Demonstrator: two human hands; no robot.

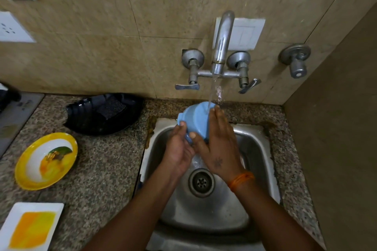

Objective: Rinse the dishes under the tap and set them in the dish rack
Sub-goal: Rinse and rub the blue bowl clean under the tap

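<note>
Blue bowl [194, 121] under tap [221, 46]: left hand [179, 148] grips its rim, right hand [217, 144] flat against it. Likely light, stiff, slippery wet; hold by rim.

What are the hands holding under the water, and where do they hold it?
A blue bowl. The left hand grips its lower edge; the right hand lies flat against its right side, thumb on the bowl.

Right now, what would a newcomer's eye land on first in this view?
The blue bowl, held over the steel sink under the running tap, with the left hand gripping its rim and the right hand flat against its side. Next, the yellow-rimmed plate on the counter to the left.
</note>
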